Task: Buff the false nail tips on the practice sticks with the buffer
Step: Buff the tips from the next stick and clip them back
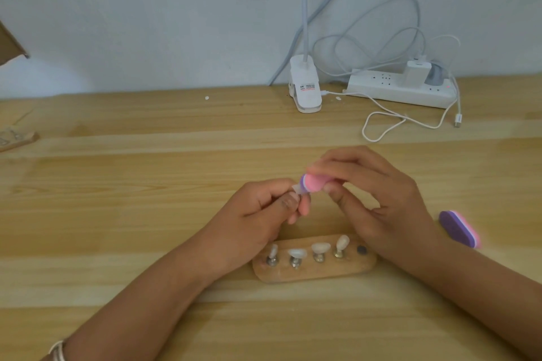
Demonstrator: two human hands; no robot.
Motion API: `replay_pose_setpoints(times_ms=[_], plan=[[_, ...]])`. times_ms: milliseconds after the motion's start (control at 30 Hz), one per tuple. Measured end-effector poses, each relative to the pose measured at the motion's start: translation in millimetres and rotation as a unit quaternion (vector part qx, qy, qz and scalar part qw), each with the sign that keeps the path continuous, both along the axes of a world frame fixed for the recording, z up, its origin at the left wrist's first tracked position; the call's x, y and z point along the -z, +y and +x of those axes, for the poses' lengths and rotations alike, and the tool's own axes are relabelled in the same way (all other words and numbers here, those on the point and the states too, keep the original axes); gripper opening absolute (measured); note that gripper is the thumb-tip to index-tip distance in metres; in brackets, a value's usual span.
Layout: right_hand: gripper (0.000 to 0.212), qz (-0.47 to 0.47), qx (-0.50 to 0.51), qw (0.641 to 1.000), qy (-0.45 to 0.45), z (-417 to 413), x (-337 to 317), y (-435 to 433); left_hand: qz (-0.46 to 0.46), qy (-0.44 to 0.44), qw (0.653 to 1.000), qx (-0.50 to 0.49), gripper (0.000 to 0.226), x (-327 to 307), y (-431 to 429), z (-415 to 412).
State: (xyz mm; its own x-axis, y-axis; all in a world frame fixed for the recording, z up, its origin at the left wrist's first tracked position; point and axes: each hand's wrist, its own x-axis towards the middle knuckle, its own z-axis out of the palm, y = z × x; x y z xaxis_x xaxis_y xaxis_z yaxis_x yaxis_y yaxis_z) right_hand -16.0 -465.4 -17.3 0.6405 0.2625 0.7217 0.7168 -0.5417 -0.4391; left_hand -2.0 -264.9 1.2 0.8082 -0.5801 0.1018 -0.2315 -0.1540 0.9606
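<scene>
My left hand (264, 208) pinches a practice stick; its clear nail tip (296, 188) pokes out above my fingers. My right hand (372, 196) grips a small pink and purple buffer (400, 182), whose end lies against that tip. Just below my hands lies a wooden holder (316, 272) with several practice sticks standing in it, each carrying a pale nail tip (296, 252). The holder's rightmost socket (361, 250) holds no stick. The stick's shaft in my left hand is hidden by my fingers.
A second purple and pink buffer (459, 228) lies on the wooden table to the right of my right hand. At the back stand a white clip lamp base (305, 86) and a power strip (401, 89) with trailing white cables (381, 123).
</scene>
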Motion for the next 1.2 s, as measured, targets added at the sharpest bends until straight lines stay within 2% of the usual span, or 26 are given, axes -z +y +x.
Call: replay_pose_setpoints(times_ms=[133, 267, 400, 533, 667, 733, 800, 867, 1000, 1067, 1200], plan=[[0.025, -0.041, -0.034, 0.998, -0.02, -3.1, 2.5, 1.7, 0.018, -0.038, 0.999, -0.002, 0.025, 1.9, -2.1, -0.8], [0.026, -0.006, -0.014, 1.0, 0.008, -0.4, 1.5, 0.3, 0.018, -0.035, 0.999, 0.006, 0.029, 1.4, -1.5, -1.2], [0.026, -0.028, -0.043, 0.999, -0.001, -2.4, 3.1, 2.0, 0.026, -0.047, 0.999, -0.007, 0.028, 2.2, -3.0, -1.7], [0.03, 0.013, -0.028, 0.999, 0.025, -1.1, 1.2, 0.5, 0.02, -0.047, 0.999, -0.007, 0.028, 2.3, -2.6, -2.3], [0.031, -0.005, -0.03, 0.999, 0.013, -1.6, 2.3, 1.9, 0.015, -0.054, 0.998, -0.009, 0.027, 3.1, -2.4, -2.3], [0.032, 0.035, 0.01, 0.997, 0.067, 5.2, 2.0, -1.2, 0.017, -0.059, 0.998, -0.008, 0.027, 4.7, -0.5, -1.7], [0.032, 0.122, 0.042, 0.983, 0.129, 10.6, 1.0, -5.4, 0.019, -0.07, 0.997, -0.036, 0.026, 6.7, -0.1, -1.6], [0.03, 0.182, 0.012, 0.972, 0.147, 9.1, 0.5, -5.8, 0.012, -0.074, 0.994, -0.077, 0.023, 9.5, -1.4, 0.5], [0.036, 0.104, -0.1, 0.976, 0.161, 3.0, 0.5, -0.2, -0.003, -0.059, 0.994, -0.095, 0.015, 11.6, -3.0, 1.1], [0.038, 0.11, -0.087, 0.972, 0.186, 6.6, -1.0, -2.2, -0.003, -0.064, 0.992, -0.108, 0.017, 11.8, -3.6, 0.6], [0.035, 0.097, -0.092, 0.975, 0.179, 4.2, -1.7, -1.8, 0.019, -0.088, 0.987, -0.134, 0.016, 10.4, -6.2, 1.0]])
